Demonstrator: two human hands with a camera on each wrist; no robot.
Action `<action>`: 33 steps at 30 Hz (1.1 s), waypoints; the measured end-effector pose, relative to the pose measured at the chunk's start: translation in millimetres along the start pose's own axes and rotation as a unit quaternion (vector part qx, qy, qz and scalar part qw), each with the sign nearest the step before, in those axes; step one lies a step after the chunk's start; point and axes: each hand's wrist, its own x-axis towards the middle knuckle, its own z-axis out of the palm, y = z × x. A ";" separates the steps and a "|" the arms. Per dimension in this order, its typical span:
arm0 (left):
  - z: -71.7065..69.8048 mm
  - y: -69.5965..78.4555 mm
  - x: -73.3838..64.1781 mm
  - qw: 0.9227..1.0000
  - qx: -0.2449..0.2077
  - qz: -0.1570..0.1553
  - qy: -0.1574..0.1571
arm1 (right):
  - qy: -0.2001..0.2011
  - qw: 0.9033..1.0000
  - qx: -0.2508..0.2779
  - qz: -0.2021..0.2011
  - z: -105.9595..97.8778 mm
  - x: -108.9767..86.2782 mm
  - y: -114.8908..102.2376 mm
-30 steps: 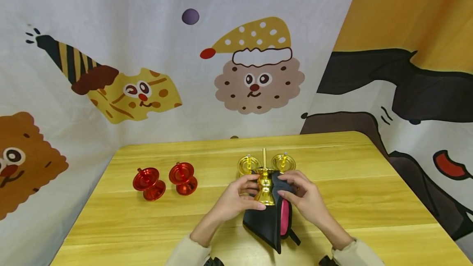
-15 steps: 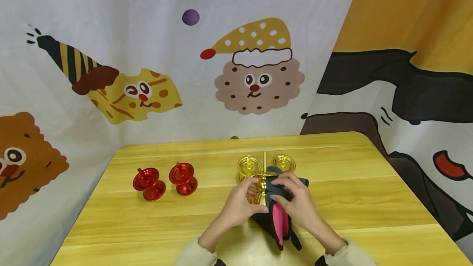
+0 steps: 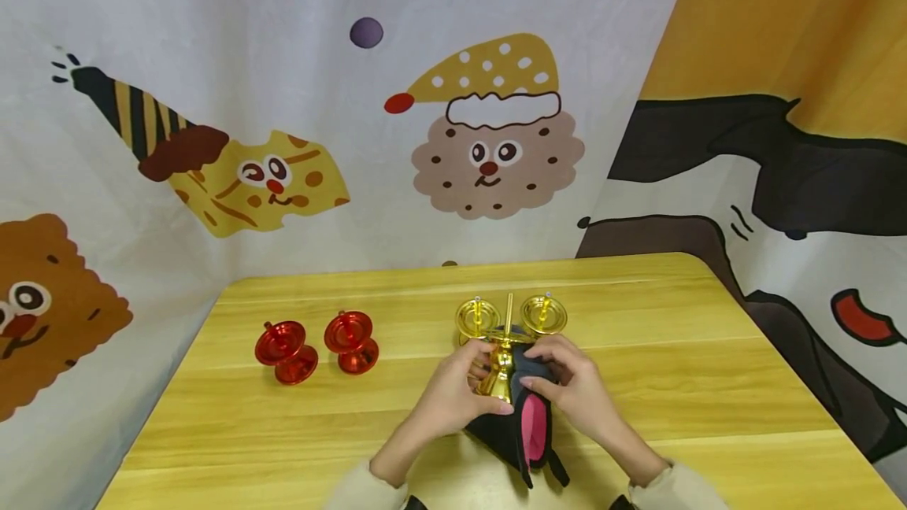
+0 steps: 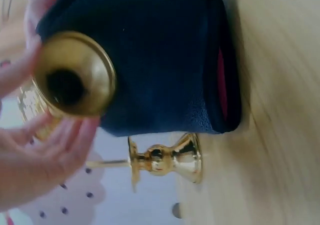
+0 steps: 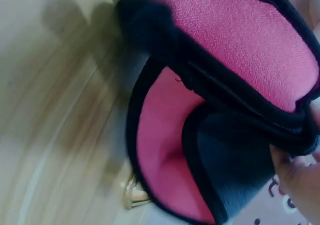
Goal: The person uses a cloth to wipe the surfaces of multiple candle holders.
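Note:
In the head view my left hand [image 3: 442, 396] grips a gold candle holder [image 3: 501, 372] by its stem and base, tilted with the spike up and away. The left wrist view shows the hollow underside of its base [image 4: 75, 75]. My right hand [image 3: 577, 384] pinches a black oven mitt [image 3: 489, 431] with pink lining, its fabric lying against the right side of the candle holder. In the right wrist view the mitt's pink inside [image 5: 170, 135] gapes and a black loop [image 5: 145, 22] sticks out. Part of the mitt is hidden behind the candle holder.
Two more gold candle holders stand just behind my hands, one at the left [image 3: 477, 317] and one at the right [image 3: 544, 313]. Two red candle holders [image 3: 281, 345] [image 3: 349, 333] stand on the left of the wooden table [image 3: 694, 360]. A printed curtain [image 3: 283, 22] hangs behind.
The mitt has shifted and folded against the candle holder, its pink opening turning more toward the viewer. The candle holder has tipped slightly and moved a little lower, with both hands staying close together.

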 end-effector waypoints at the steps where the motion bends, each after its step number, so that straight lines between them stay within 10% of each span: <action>1: 1.3 1.1 -0.1 1.000 0.023 0.003 0.007 | 0.005 1.000 -0.013 -0.003 1.4 0.0 -1.1; 4: 2.2 1.4 0.3 1.000 0.029 0.004 0.012 | 0.015 0.999 -0.038 -0.008 3.0 0.3 -3.7; 8: -4.9 -0.7 1.0 0.995 -0.096 -0.008 -0.016 | 0.006 1.000 0.011 -0.022 -1.4 1.7 -4.9; 15: -17.7 0.6 0.6 0.957 -0.273 0.031 -0.094 | -0.016 0.988 0.138 -0.061 -13.1 4.1 -7.0; 25: -4.9 12.0 -2.5 0.997 -0.052 0.048 0.023 | 0.011 0.999 0.032 -0.040 -7.2 4.4 -20.1; 33: -11.3 5.8 -4.1 0.986 -0.158 0.049 -0.037 | 0.009 0.995 0.071 -0.064 -8.6 3.5 -17.5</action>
